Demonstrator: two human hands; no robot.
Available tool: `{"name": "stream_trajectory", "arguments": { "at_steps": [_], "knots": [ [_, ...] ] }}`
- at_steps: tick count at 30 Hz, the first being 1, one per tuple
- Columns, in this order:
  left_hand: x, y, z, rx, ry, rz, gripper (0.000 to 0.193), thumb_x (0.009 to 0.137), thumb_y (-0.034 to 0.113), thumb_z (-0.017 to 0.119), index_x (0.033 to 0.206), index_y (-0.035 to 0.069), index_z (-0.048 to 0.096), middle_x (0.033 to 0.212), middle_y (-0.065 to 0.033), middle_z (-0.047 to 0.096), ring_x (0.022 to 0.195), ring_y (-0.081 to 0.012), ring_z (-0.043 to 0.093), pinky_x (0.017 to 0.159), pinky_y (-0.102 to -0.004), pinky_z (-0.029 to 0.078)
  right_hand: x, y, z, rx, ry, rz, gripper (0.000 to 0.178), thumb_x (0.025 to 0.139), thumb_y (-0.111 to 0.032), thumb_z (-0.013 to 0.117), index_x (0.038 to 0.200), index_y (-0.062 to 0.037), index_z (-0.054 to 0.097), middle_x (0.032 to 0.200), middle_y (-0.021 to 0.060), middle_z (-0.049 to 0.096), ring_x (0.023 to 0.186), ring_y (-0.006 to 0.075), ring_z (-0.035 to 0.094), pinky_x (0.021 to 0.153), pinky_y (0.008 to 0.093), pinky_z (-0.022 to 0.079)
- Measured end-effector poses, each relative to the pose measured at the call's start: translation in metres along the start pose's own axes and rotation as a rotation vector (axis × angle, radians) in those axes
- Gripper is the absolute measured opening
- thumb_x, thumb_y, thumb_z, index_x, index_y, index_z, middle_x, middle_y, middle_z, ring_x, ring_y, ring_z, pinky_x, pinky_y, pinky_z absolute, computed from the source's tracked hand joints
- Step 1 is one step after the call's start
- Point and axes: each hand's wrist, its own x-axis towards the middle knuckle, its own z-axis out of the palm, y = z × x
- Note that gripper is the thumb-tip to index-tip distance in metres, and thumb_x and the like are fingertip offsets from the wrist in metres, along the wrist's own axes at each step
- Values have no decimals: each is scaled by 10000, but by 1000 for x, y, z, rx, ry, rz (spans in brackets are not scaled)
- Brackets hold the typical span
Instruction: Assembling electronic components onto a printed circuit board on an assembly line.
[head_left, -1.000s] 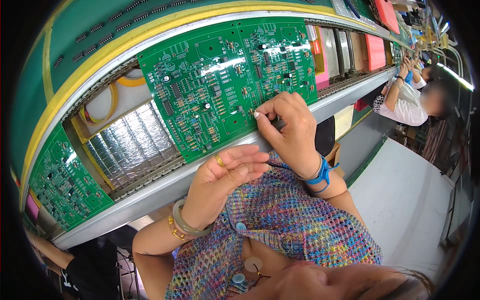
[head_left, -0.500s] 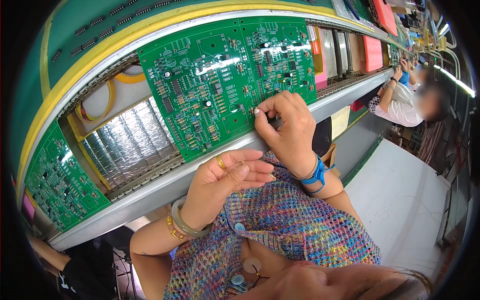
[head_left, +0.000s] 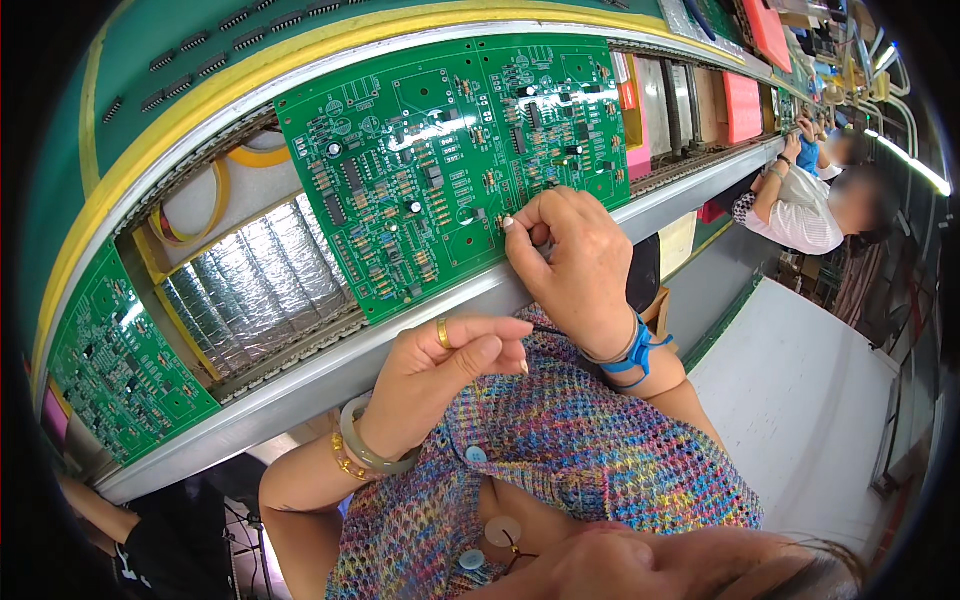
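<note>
A large green circuit board (head_left: 445, 165) lies across the line's rails in front of me, set with small resistors, black chips and capacitors. My right hand (head_left: 577, 255) is at its near edge, right of the middle, thumb and index fingertip pinched together low over the board. Whatever sits between those tips is too small to make out. My left hand (head_left: 432, 368) hangs just this side of the metal rail, palm inward, fingers curled and thumb against the index finger. Its curled fingers hide anything they may hold.
A second green board (head_left: 125, 360) lies on the line at left, past a silvery foil-covered panel (head_left: 265, 285). Several black chips (head_left: 200, 65) rest on the green shelf beyond the yellow-edged rail (head_left: 150, 175). Pink blocks (head_left: 742, 105) stand at right, near another person (head_left: 795, 205) at the line.
My left fingers have curled in from a looser, more stretched pose. The right hand has shifted very slightly left, still pinched at the board's near edge.
</note>
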Motion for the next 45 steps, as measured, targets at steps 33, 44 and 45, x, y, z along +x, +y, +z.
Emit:
{"name": "stream_trajectory", "arguments": {
  "at_steps": [33, 44, 45],
  "knots": [
    [-53, 48, -39, -104, 371, 322, 361, 1001, 202, 432, 1261, -44, 475, 955, -130, 644, 779, -150, 650, 724, -278, 567, -7, 5, -25, 126, -12, -479, 314, 710, -21, 639, 1022, -61, 652, 885, 77, 619, 796, 243, 601, 683, 342, 494],
    [-61, 49, -19, -148, 269, 396, 215, 980, 175, 479, 1126, 17, 489, 998, -155, 637, 869, -210, 650, 768, -315, 577, -25, -58, 43, 278, -258, -843, 529, 799, -264, 586, 1233, 24, 499, 1266, 213, 507, 1257, 321, 433, 1134, 488, 200],
    [-55, 46, -18, -137, 267, 396, 215, 980, 175, 479, 1126, 17, 489, 998, -155, 637, 869, -210, 650, 768, -315, 577, -24, -54, 39, 255, -268, -836, 516, 799, -268, 591, 1216, 24, 509, 1245, 215, 516, 1248, 329, 439, 1134, 498, 194]
  ]
}}
